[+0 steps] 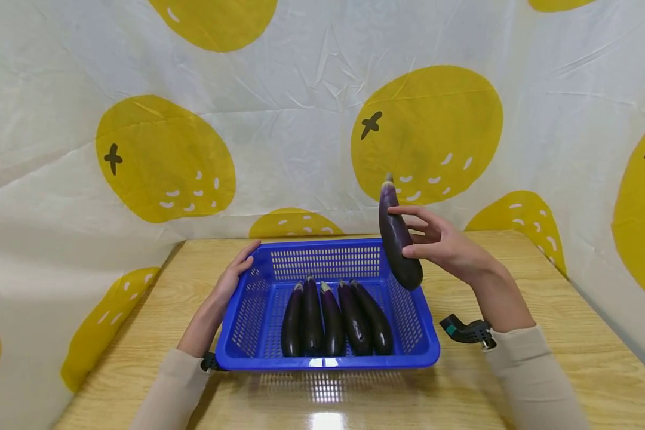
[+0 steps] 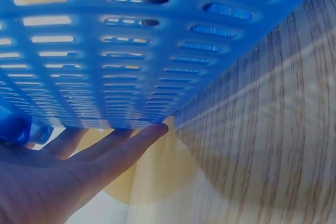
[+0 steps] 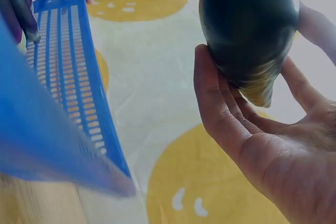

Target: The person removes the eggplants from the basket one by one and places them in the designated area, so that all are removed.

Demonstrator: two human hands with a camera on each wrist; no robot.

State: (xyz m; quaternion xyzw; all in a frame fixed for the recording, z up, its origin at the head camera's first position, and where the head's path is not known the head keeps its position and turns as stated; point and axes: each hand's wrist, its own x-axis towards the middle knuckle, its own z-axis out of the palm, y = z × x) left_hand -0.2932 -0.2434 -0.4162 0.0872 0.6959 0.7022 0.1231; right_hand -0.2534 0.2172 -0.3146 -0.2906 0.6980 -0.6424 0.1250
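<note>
In the head view my right hand (image 1: 435, 242) holds an eggplant (image 1: 392, 239) above the right side of a blue plastic basket (image 1: 328, 362). The eggplant's stem points up, and its thumb and fingers grip it from the right. The right wrist view shows that hand (image 3: 262, 145) around the dark, glossy eggplant (image 3: 247, 24). Several more eggplants (image 1: 333, 322) lie side by side in the basket, stems toward the far wall. My left hand (image 1: 236, 275) holds the basket's left rim near the far corner; in the left wrist view its fingers (image 2: 121, 148) lie along the slotted outer wall (image 2: 105, 61).
The basket stands on a light wooden table (image 1: 516, 286). A white cloth (image 1: 301, 155) printed with yellow fruit hangs behind and along the sides. Black camera mounts (image 1: 464, 329) are worn on the wrists, below beige sleeves.
</note>
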